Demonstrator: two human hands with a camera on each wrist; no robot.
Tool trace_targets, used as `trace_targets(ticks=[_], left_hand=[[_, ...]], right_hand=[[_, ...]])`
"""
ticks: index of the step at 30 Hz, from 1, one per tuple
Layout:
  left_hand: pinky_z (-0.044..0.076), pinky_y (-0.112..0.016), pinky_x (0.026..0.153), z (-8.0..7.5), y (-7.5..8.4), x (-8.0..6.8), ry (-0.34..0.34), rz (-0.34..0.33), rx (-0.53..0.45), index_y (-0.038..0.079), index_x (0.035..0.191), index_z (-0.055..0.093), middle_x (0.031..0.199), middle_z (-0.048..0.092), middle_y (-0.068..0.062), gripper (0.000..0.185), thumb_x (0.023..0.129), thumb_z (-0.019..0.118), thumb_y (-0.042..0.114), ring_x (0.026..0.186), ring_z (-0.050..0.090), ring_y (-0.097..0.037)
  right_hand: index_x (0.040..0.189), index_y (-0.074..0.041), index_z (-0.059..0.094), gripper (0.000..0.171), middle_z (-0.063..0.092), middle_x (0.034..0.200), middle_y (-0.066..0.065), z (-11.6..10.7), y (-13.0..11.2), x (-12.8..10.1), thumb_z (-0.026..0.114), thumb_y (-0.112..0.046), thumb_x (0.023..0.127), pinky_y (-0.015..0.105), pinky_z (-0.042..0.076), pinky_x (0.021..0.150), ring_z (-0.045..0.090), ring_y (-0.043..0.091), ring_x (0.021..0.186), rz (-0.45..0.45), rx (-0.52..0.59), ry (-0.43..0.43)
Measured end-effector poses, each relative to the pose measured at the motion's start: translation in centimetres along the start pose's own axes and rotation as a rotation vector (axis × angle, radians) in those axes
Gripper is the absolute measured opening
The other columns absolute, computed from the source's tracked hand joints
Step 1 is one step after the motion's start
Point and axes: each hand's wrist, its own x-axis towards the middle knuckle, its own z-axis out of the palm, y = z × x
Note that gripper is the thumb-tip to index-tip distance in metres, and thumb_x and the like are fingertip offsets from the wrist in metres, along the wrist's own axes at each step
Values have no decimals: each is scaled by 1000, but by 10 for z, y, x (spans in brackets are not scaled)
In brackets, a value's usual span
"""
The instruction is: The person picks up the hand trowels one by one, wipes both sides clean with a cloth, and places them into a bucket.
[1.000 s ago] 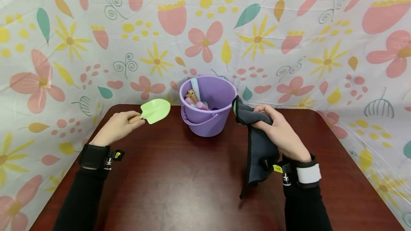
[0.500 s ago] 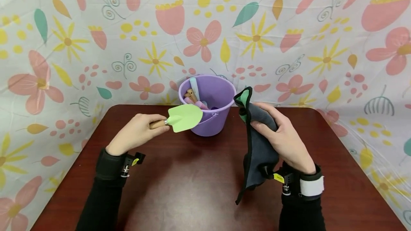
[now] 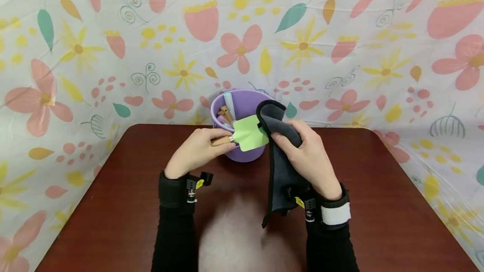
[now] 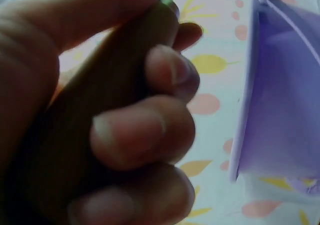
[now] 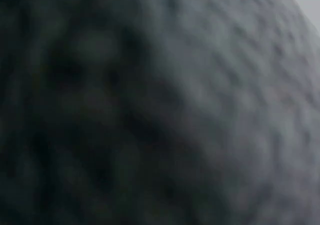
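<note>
In the head view my left hand (image 3: 198, 149) grips the wooden handle (image 4: 95, 90) of a small toy shovel (image 3: 249, 133) with a light green blade. The blade points right, in front of the bucket's rim. My right hand (image 3: 308, 154) pinches a dark grey cloth (image 3: 283, 167) with black edging, which hangs down below the fingers. The cloth's folded upper edge overlaps the tip of the shovel blade. Grey fabric fills the right wrist view, blurred, and hides the fingers there. In the left wrist view, the fingers curl round the handle.
A purple bucket (image 3: 245, 154) stands at the back middle of the dark red-brown table (image 3: 132, 205). Inside it are a light blue piece (image 3: 229, 104), wooden handles (image 3: 226, 113) and pink parts. A flower-patterned curtain (image 3: 242, 11) hangs behind the table and along its sides.
My left hand has carried the shovel rightward, from left of the bucket to the cloth. My right hand has shifted left with the cloth, whose top edge now folds over the blade tip.
</note>
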Motion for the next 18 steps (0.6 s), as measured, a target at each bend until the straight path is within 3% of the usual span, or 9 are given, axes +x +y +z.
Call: trace_targets(ticks=[4, 7, 12, 18], left_hand=[[49, -29, 79, 10, 8, 10, 23, 2, 14, 18, 120, 71, 95, 68, 12, 33, 93, 68, 36, 87, 60, -4], [48, -28, 78, 16, 13, 11, 62, -3, 37, 16, 120, 70, 87, 66, 11, 32, 93, 68, 33, 82, 59, -4], [45, -27, 63, 28, 19, 13, 103, 29, 34, 20, 112, 71, 70, 57, 10, 20, 95, 66, 30, 63, 53, -6], [39, -27, 53, 34, 22, 15, 151, 49, 34, 21, 103, 74, 62, 51, 11, 12, 95, 67, 26, 54, 47, -7]], right_hand=[[105, -13, 68, 22, 60, 101, 2, 5, 2, 4, 72, -29, 90, 37, 42, 74, 54, 16, 87, -53, -79, 115], [101, -11, 69, 19, 60, 97, 4, 16, 3, 10, 74, -24, 88, 38, 42, 72, 55, 19, 83, -118, -127, 163], [101, -8, 71, 18, 59, 98, 8, 40, -1, 12, 73, -14, 85, 39, 43, 70, 55, 23, 81, -177, -163, 158], [105, -7, 71, 21, 58, 102, 10, 54, -2, 12, 73, -9, 84, 40, 45, 70, 57, 26, 81, -148, -200, 168]])
